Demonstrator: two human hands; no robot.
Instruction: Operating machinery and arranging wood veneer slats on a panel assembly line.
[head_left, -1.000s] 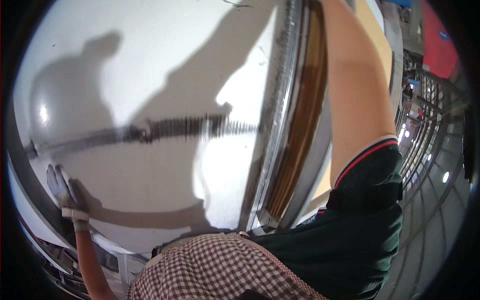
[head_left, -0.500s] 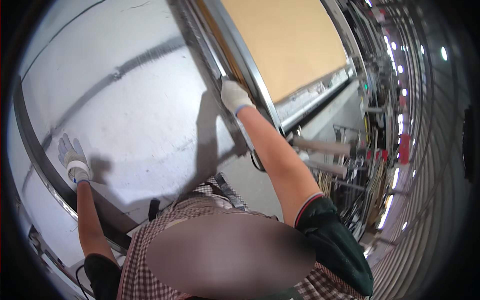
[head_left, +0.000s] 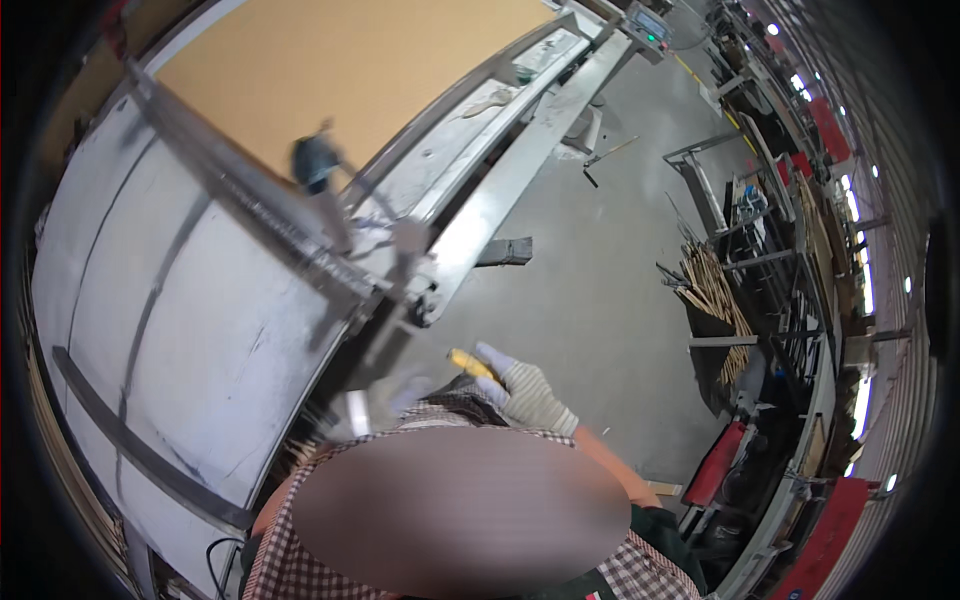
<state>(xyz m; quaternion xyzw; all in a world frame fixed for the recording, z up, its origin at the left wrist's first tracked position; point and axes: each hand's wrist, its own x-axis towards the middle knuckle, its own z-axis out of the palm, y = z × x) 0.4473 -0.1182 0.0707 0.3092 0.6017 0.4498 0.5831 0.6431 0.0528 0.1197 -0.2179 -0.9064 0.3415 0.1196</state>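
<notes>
My right hand (head_left: pixel 535 395), in a pale knitted work glove, is in front of my body just right of the middle. It is closed on a slim yellow tool (head_left: pixel 470 364), whose kind I cannot make out. Close by on the left, my left hand (head_left: pixel 400 394) is smeared by motion near the checked apron. Its fingers cannot be made out. A white band (head_left: pixel 357 412) shows beside it. The white metal table (head_left: pixel 190 320) stands to the left of both hands. A tan board (head_left: pixel 330 75) lies beyond it, inside a metal frame.
A dark bar (head_left: pixel 150 440) lies along the table's near left part. A long metal rail (head_left: pixel 520 190) runs beside the board, with a small control box (head_left: pixel 648 30) at its far end. Thin sticks (head_left: pixel 715 290) and racks (head_left: pixel 815 400) line the right side.
The view has swung right. My right hand has left the rail at the table's edge and now holds the yellow tool. My left hand has come off the white surface toward my body.
</notes>
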